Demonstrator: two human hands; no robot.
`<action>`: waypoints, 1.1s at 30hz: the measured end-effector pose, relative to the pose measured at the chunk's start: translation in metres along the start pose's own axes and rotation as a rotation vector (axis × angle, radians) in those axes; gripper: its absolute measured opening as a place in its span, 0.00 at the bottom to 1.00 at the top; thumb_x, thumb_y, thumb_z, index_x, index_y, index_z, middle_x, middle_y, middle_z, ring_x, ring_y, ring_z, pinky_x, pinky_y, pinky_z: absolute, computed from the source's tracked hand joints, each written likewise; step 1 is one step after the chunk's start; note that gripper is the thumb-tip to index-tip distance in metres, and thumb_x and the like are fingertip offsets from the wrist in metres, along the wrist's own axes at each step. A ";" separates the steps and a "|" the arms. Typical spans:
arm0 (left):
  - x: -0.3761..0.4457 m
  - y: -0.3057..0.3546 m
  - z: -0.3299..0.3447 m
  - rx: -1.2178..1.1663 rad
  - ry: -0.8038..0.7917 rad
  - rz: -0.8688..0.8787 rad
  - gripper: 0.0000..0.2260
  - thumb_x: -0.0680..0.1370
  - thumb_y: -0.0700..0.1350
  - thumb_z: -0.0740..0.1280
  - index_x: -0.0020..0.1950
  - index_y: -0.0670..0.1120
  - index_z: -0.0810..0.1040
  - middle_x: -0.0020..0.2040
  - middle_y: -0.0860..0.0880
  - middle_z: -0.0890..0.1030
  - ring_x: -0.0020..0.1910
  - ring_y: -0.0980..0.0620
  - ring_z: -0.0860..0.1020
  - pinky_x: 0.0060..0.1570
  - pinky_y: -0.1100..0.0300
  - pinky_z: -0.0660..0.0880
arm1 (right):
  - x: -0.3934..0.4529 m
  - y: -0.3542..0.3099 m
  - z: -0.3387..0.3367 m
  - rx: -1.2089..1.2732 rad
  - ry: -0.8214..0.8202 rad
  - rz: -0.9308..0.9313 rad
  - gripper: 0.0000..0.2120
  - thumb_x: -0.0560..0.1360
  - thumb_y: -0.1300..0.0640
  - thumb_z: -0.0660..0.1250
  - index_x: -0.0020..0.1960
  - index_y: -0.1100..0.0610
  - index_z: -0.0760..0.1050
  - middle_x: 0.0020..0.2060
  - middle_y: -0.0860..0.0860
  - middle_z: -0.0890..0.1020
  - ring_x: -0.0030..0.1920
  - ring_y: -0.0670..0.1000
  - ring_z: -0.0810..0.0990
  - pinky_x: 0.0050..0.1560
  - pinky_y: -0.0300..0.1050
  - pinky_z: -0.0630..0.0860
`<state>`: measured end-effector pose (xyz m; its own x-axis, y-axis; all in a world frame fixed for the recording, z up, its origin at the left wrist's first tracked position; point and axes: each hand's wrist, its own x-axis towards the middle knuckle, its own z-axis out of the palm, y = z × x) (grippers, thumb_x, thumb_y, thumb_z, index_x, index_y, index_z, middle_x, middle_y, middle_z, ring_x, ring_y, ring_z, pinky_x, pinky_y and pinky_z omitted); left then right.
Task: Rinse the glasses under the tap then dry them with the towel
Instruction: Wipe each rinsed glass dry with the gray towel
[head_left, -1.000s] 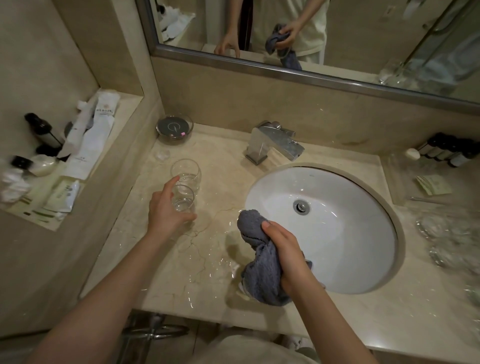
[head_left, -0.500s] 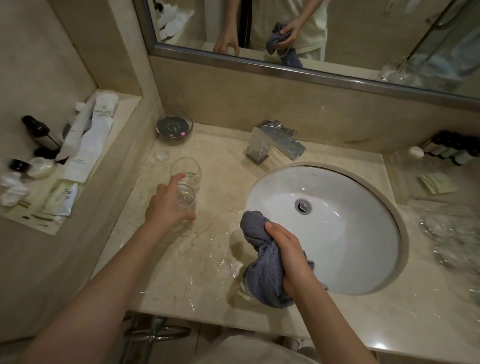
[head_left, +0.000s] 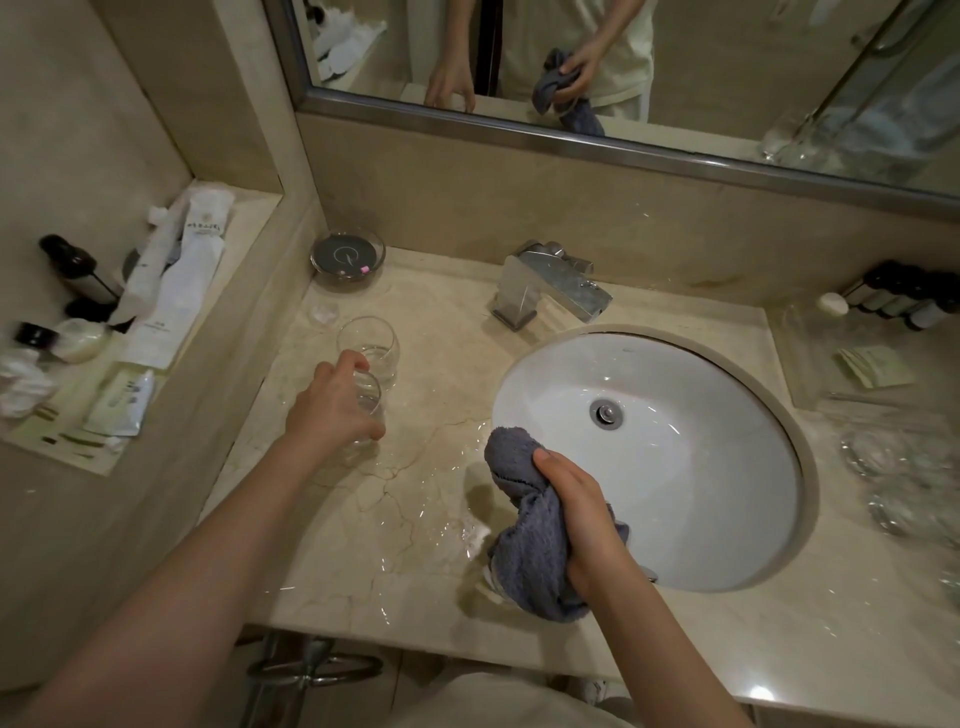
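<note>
A small clear drinking glass (head_left: 370, 402) is gripped from above by the left hand (head_left: 332, 410), whose fingers and thumb are curled round its rim; its base is hidden, so whether it rests on the wet beige marble table (head_left: 415, 322) cannot be told. Just behind it, touching or nearly so, a second rounded clear glass (head_left: 368, 345) stands upright on the table. A bunched grey terry towel (head_left: 524, 540) is clutched in the right hand (head_left: 584, 519), held over the near left edge of the white oval sink basin (head_left: 675, 467). The square chrome tap (head_left: 550, 286) is mounted behind the basin, well apart from both glasses.

Water streaks are seen on the table between the hands. A round glass dish with a dark disc (head_left: 347, 257) sits at the back left corner. On the recessed shelf (head_left: 249, 208) to the left, white sachets (head_left: 176, 291), a dark bottle (head_left: 78, 267) and crumpled tissue (head_left: 21, 382) are crowded together. Small dark bottles (head_left: 904, 296) are lined up on the far right, with blurred clear glassware (head_left: 904, 483) nearer. The hands and towel are reflected in the framed mirror (head_left: 571, 135) above.
</note>
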<state>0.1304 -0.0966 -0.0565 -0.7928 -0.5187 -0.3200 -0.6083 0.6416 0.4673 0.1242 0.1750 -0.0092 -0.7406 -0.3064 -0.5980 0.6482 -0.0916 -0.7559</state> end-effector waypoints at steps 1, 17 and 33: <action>0.001 -0.002 -0.002 -0.002 -0.003 -0.001 0.35 0.62 0.43 0.78 0.65 0.54 0.66 0.57 0.47 0.68 0.53 0.41 0.75 0.49 0.51 0.74 | 0.000 0.000 0.000 -0.007 0.006 0.004 0.10 0.79 0.56 0.63 0.49 0.61 0.80 0.38 0.56 0.83 0.36 0.50 0.81 0.41 0.45 0.74; 0.023 -0.046 -0.026 -0.101 0.026 -0.003 0.36 0.58 0.39 0.81 0.61 0.51 0.69 0.55 0.45 0.70 0.52 0.42 0.75 0.46 0.54 0.72 | 0.004 0.005 0.003 -0.034 0.038 0.011 0.09 0.79 0.56 0.64 0.48 0.60 0.80 0.38 0.55 0.84 0.36 0.50 0.81 0.43 0.45 0.74; 0.026 -0.055 -0.038 -0.046 -0.017 0.038 0.38 0.58 0.38 0.81 0.65 0.50 0.69 0.58 0.44 0.70 0.51 0.44 0.74 0.44 0.56 0.69 | 0.009 0.013 0.004 -0.048 0.040 0.011 0.11 0.79 0.55 0.64 0.53 0.61 0.80 0.43 0.57 0.84 0.41 0.52 0.82 0.45 0.46 0.76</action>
<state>0.1441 -0.1665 -0.0594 -0.8161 -0.4846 -0.3149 -0.5757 0.6335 0.5169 0.1267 0.1679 -0.0230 -0.7408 -0.2685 -0.6158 0.6477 -0.0426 -0.7607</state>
